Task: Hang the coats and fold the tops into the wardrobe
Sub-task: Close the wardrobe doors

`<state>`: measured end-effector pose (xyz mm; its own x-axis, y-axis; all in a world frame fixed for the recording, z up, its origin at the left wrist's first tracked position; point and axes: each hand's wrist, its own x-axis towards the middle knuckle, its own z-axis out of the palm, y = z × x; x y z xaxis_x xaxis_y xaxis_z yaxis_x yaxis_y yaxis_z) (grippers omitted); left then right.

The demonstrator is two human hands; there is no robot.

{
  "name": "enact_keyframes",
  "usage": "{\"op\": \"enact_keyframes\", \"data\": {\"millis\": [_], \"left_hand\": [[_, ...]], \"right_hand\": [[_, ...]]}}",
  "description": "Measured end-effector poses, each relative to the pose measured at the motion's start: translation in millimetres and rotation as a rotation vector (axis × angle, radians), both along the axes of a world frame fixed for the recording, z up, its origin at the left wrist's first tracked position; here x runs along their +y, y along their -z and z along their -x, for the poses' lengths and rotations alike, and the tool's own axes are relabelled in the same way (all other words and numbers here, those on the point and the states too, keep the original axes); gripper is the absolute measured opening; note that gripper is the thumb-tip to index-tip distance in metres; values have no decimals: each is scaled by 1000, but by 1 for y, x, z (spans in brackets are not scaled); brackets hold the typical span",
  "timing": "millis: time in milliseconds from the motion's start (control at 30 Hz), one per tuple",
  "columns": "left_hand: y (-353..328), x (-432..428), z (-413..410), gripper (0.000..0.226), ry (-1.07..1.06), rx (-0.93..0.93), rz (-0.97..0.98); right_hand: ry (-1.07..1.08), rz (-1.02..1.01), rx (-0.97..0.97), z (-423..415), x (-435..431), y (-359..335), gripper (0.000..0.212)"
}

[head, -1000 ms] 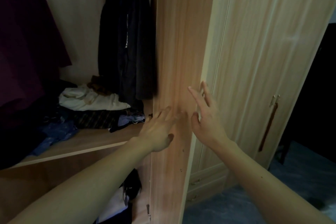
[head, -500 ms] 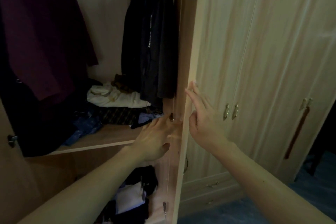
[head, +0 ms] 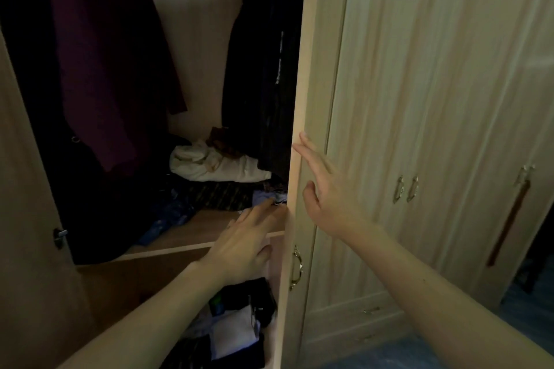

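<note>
In the wardrobe [head: 198, 39], a maroon coat [head: 102, 69] is hanging at the upper left of the frame and a black coat [head: 260, 69] at centre top, right against the door [head: 314, 69]. Below them, crumpled tops are lying on the shelf [head: 204, 228]: a white top [head: 209, 168] over dark and blue pieces. More folded clothes [head: 236, 329] are sitting in the lower compartment. The left hand [head: 242, 246] is reaching with straight fingers to the door's inner side, just above the shelf edge. The right hand [head: 329, 201] is lying flat, fingers spread, on the door's outer face by its edge. Neither hand is holding anything. Closed doors with metal handles [head: 406, 189] are filling the right of the frame, and a blue floor [head: 419, 353] is showing at the lower right.
</note>
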<state>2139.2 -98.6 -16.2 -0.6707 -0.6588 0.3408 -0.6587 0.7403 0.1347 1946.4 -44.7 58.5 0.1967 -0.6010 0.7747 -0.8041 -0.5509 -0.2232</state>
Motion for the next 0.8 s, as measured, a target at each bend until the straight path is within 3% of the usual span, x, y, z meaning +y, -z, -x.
{"op": "enact_keyframes", "data": {"millis": [200, 467, 633, 800], "left_hand": [[7, -26, -47, 84, -21, -51, -29], [11, -83, -93, 96, -45, -66, -54], [13, -100, -101, 96, -5, -91, -23], [18, -109, -101, 93, -17, -17, -43]], "right_hand": [[45, -64, -65, -50, -29, 10, 72], [164, -190, 6, -85, -56, 21, 73], [199, -345, -76, -103, -82, 29, 89], [181, -300, -81, -103, -99, 30, 89]]}}
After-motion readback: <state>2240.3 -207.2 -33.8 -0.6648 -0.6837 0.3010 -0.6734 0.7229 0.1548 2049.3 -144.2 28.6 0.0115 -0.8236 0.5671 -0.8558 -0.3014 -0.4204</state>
